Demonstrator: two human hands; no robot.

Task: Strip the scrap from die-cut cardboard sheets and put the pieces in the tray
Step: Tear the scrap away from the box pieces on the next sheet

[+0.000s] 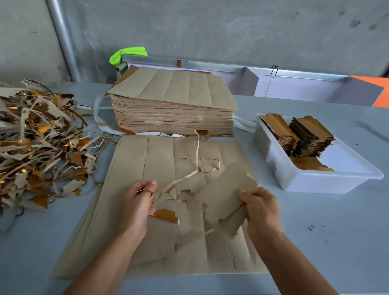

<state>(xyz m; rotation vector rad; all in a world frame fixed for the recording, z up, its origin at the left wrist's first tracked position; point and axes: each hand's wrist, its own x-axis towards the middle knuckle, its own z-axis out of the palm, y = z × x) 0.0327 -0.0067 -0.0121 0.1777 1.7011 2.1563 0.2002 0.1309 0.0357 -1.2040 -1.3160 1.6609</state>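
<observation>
Die-cut sheet (pixel 164 212) flat on the table's near edge, half stripped, torn through the middle. Tray (pixel 316 180) at right with 2 stacks of finished pieces (pixel 308 136); thick stack of sheets (pixel 172 111) behind, untouched. Scrap heap (pixel 35 141) at left. Left hand (pixel 138 202) pinching a scrap strip (pixel 183 179); right hand (pixel 260 210) gripping a loosened piece (pixel 229 199).

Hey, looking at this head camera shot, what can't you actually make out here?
- Scrap pile: cut off by the left edge.
- Lower pieces in the tray: hidden by the ones stacked above and its wall.
- Left hand fingertips: curled under, their grip on the scrap strip unclear.
- Orange object: cut off at right.
</observation>
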